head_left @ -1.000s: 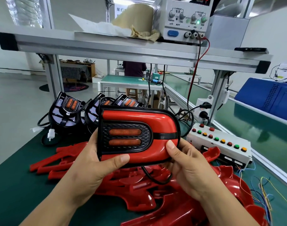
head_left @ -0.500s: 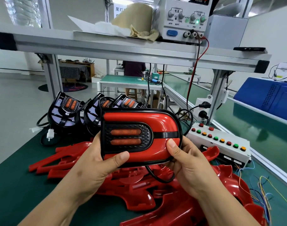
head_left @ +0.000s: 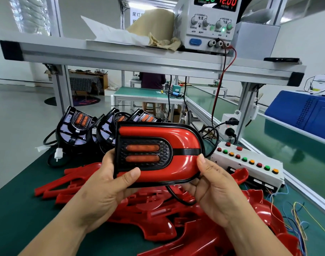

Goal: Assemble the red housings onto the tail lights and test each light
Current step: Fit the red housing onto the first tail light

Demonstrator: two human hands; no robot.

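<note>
Left hand (head_left: 102,193) and right hand (head_left: 215,189): a tail light (head_left: 146,154) is gripped at both ends, thumbs laid on its red housing (head_left: 183,163). Loose housings (head_left: 154,217) are piled beneath the hands, bare lights (head_left: 75,130) beyond the left.

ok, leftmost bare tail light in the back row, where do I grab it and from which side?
Likely its straight top edge, from above. The leftmost tail light stands on its rounded end, top edge exposed; the next light crowds its right flank and its white connector lies lower left. The left hand and right hand both hold the assembled light.
</note>
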